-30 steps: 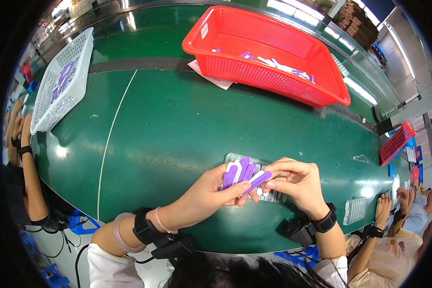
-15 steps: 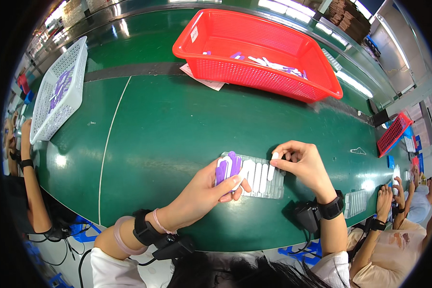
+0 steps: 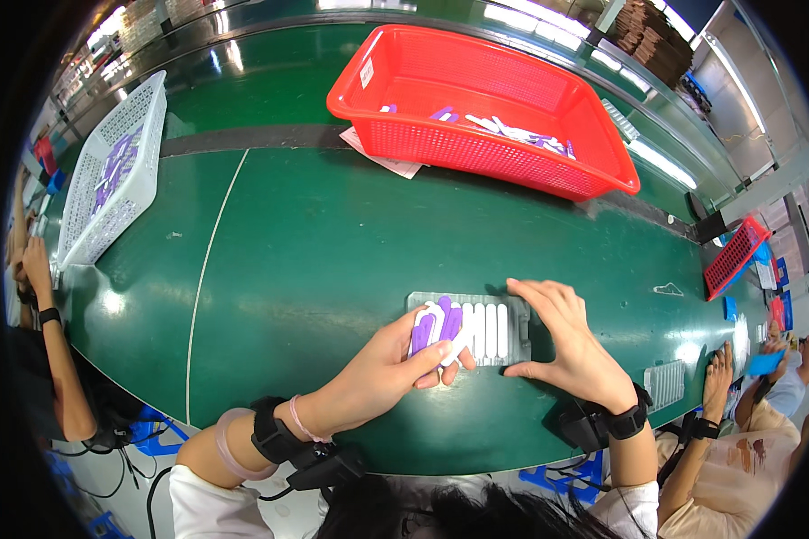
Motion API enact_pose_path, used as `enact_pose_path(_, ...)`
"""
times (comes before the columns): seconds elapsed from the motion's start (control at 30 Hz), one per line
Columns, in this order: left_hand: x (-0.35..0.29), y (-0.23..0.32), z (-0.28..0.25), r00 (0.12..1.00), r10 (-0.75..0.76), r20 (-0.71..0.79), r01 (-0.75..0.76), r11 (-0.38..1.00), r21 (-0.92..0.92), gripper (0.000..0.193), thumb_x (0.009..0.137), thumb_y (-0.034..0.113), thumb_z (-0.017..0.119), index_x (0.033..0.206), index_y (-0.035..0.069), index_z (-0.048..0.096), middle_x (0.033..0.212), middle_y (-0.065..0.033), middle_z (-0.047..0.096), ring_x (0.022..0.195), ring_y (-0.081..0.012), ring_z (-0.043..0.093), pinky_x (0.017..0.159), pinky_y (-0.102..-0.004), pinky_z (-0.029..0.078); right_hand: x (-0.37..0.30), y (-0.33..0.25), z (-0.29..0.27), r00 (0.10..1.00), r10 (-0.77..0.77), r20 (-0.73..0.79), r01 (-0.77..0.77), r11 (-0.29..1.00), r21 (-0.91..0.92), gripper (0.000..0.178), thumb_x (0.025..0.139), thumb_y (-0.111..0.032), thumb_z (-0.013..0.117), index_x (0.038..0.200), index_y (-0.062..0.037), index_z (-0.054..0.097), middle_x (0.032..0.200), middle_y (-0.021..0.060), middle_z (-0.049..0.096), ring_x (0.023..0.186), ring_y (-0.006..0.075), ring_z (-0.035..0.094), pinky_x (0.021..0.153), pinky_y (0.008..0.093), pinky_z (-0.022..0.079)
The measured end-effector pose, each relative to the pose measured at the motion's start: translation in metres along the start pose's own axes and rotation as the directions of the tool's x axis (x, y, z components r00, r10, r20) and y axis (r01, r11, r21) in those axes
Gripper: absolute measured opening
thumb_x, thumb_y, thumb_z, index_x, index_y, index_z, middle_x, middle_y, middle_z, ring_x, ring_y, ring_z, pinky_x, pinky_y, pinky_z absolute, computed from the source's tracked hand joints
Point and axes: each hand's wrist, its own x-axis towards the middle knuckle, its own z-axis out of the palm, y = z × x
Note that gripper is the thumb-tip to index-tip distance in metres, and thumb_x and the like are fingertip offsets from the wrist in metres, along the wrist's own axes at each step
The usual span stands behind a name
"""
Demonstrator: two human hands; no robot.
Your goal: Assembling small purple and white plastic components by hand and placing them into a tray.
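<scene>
My left hand (image 3: 403,357) is closed around a bunch of purple and white round-ended sticks (image 3: 429,331), over the left part of a clear plastic tray (image 3: 518,328). Several white sticks (image 3: 490,331) lie side by side in the tray's slots. At the tray's right end, my right hand (image 3: 568,346) is open with nothing in it. Its thumb and fingers are spread wide on either side of that end; whether they touch the tray I cannot tell. The hand and bunch hide the tray's left portion.
A red basket (image 3: 476,148) with loose purple and white sticks stands at the back. Far left is a white basket (image 3: 144,193) with purple sticks. Another clear tray (image 3: 665,384) lies to the right, near a co-worker's hand (image 3: 717,382). A red crate (image 3: 735,259) sits beyond.
My right hand has let go of a white stick, now in the tray, and spread its fingers around the tray's right end. My left hand still holds the bunch.
</scene>
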Motion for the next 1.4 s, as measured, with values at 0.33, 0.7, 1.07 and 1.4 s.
enact_pose_path(0.33,0.002,0.003,0.003,0.987,-0.094,0.127,0.092,0.995,0.026,0.020,0.091,0.011,0.041,0.109,0.001,0.042,0.093,-0.0092,0.054,0.070,-0.0088,0.045,0.058,-0.0199,0.036,0.012,0.000,0.021,0.978,0.204,0.047,-0.128,0.404,0.906,0.015,0.076,0.001,0.063,0.090,0.0058,0.059,0.085,0.0108,0.061,0.076,0.0121,0.059,0.070,0.0240,0.050)
enact_pose_path(0.7,0.000,0.001,0.005,0.995,-0.051,0.080,0.036,0.983,0.183,0.019,0.091,0.013,0.041,0.106,0.001,0.043,0.087,-0.0084,0.057,0.066,-0.0062,0.043,0.054,-0.0179,0.034,0.012,-0.001,0.021,0.998,0.039,0.050,-0.062,0.426,0.903,0.025,0.073,0.010,0.061,0.097,0.0053,0.060,0.100,0.0133,0.057,0.093,0.0184,0.057,0.081,0.0283,0.049)
enact_pose_path(1.07,0.003,0.001,0.006,0.997,0.025,0.066,-0.035,0.987,0.154,0.015,0.091,0.011,0.042,0.102,0.001,0.045,0.085,-0.0076,0.057,0.064,-0.0066,0.042,0.054,-0.0189,0.034,0.003,-0.004,0.008,0.973,0.120,-0.195,0.077,0.628,0.774,0.018,0.077,0.005,0.058,0.095,0.0048,0.060,0.096,0.0118,0.057,0.084,0.0183,0.059,0.074,0.0299,0.051)
enact_pose_path(1.4,0.002,0.003,-0.002,0.998,0.067,-0.015,-0.065,0.992,0.107,0.016,0.090,0.010,0.042,0.103,0.000,0.044,0.084,-0.0077,0.057,0.063,-0.0070,0.040,0.054,-0.0192,0.033,-0.021,-0.004,0.011,0.939,-0.343,0.000,0.294,0.806,-0.514,0.027,0.068,-0.002,0.053,0.095,0.0041,0.054,0.109,0.0162,0.053,0.105,0.0295,0.050,0.086,0.0370,0.044)
